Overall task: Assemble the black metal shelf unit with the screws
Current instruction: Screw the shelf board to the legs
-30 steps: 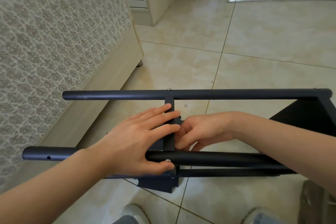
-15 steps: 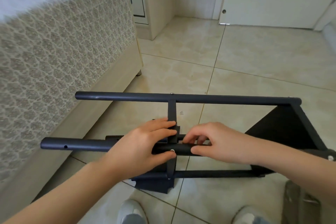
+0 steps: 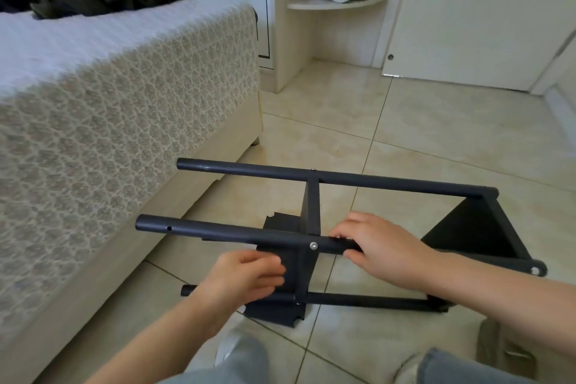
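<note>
Two hands work: right hand [image 3: 378, 243] grip clasps the tube [image 3: 237, 232]; left hand [image 3: 246, 277] open, fingers curled.

Head cam, looks fwd/down, close over hands [image 3: 311, 262].

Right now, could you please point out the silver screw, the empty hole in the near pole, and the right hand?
silver screw [image 3: 313, 246]: head view, its head.
empty hole [image 3: 169, 228]: head view, its opening.
right hand [image 3: 378, 241]: head view, its back.

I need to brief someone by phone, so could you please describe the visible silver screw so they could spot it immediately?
Find the black shelf frame lying on the tiled floor beside the bed. On its near top tube, just left of the right hand, sits the screw, the only bright silver dot there.
</note>
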